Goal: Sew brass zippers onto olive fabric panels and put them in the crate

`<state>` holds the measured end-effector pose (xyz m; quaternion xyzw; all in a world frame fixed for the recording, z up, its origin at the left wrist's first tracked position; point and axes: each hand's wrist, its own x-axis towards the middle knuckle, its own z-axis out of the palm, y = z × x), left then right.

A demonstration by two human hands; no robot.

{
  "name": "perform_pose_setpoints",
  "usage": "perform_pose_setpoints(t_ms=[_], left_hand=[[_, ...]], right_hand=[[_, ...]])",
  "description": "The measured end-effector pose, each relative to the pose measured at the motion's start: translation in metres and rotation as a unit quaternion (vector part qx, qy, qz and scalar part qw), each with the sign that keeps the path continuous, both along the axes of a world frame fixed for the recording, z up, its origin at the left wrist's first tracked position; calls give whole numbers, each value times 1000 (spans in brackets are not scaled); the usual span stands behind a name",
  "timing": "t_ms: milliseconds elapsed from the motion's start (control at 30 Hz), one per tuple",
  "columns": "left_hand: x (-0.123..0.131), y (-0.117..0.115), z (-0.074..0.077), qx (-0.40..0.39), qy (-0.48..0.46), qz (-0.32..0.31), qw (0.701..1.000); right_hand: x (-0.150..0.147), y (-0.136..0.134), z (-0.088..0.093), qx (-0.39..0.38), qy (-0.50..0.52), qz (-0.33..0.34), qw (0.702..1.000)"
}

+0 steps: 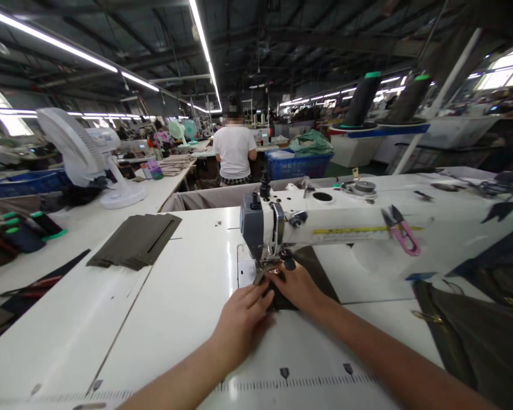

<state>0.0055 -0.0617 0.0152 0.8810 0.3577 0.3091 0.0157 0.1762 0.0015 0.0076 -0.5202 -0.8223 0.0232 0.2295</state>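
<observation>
A dark olive fabric piece lies on the bed of a white sewing machine, partly under its needle area. My left hand is closed with its fingertips at the near left edge of the fabric. Close to the presser foot, my right hand has its fingers bent and pinched on the same piece, where a small shiny metal part shows. My fingers hide much of the fabric's edge and the stitching point.
Left on the white table is a stack of olive fabric pieces. Pink-handled thread snips rest against the machine arm. Dark fabric with zippers lies at right. A fan and thread cones stand left; a person is ahead.
</observation>
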Motion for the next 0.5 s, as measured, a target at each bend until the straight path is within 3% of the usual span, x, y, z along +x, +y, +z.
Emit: perform_pose_setpoints(t_ms=[100, 200, 500], left_hand=[[1, 8, -6, 96, 94, -50, 990], [4, 15, -6, 142, 147, -59, 977], [5, 21, -2, 127, 145, -78, 978]], right_hand=[[-1, -1, -3, 3, 3, -38, 999], [-2, -6, -2, 7, 2, -68, 998], [-8, -2, 2, -1, -20, -132, 991]])
